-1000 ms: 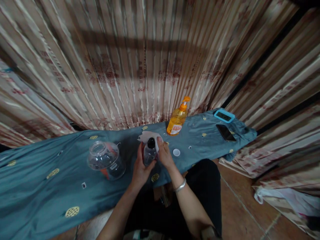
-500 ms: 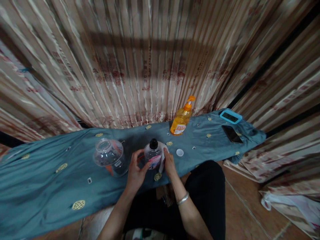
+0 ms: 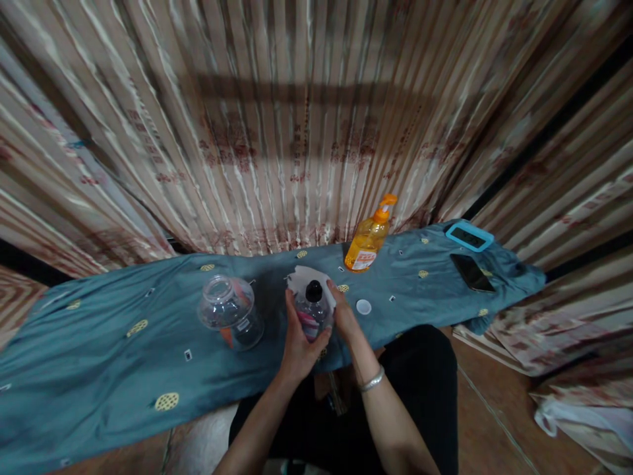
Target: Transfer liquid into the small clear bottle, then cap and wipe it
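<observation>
Head view, bottle: a small clear bottle [image 3: 311, 311] with a black cap is held upright just above the near edge of the blue cloth [image 3: 119, 369], at the middle of the scene; its long axis runs nearly vertical, the cap at the far end.
Head view, left hand: the left hand [image 3: 298, 343] is wrapped around the near left side of the bottle, fingers curled on its body, the forearm coming in from the near side.
Head view, right hand: the right hand [image 3: 345, 318] is pressed to the bottle's right side, its fingers closed on a white tissue [image 3: 307, 280] that is spread behind and to the right of the cap; a bracelet is worn at the wrist.
Head view, relation: the bottle is lodged between the two palms, so both hands are equally near; the cap lies just far of the fingertips.
Head view, surroundings: a glass jar [image 3: 228, 310] is set to the left, a small white lid [image 3: 363, 307] just right of the hands, an orange pump bottle [image 3: 368, 237] farther back, a phone [image 3: 472, 272] and a blue-framed device [image 3: 469, 236] at the far right, with a striped curtain [image 3: 297, 119] behind.
</observation>
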Demonstrator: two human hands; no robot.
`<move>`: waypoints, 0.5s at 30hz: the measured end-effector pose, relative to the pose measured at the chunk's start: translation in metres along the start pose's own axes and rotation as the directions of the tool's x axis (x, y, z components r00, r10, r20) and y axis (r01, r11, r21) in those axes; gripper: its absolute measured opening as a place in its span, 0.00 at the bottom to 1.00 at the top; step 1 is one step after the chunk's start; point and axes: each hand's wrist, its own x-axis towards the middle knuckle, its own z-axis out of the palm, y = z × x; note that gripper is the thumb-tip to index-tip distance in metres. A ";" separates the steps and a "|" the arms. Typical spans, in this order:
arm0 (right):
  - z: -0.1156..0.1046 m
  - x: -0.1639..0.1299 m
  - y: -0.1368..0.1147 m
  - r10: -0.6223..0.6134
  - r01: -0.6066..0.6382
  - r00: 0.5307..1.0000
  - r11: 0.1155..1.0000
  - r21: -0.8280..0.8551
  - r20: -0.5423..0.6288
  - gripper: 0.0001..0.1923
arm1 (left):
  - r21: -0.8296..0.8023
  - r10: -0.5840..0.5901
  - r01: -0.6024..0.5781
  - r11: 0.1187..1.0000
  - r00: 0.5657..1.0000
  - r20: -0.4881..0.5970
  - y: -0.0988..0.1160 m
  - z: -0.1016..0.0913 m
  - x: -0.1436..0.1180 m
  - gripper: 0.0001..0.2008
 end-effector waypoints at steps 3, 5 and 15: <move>-0.001 -0.005 0.025 0.052 -0.052 0.999 0.999 -0.002 0.011 0.18 | -0.071 0.002 -0.003 0.997 1.000 -0.007 -0.005 0.002 0.006 0.60; 0.000 -0.015 0.036 0.067 -0.067 0.998 0.998 -0.015 0.001 0.17 | -0.091 0.013 -0.015 0.996 1.000 -0.027 -0.008 0.004 0.010 0.60; -0.002 -0.027 -0.010 0.037 -0.045 0.990 0.997 -0.056 -0.137 0.20 | -0.247 0.006 0.019 0.969 0.995 0.102 -0.001 0.002 0.016 0.51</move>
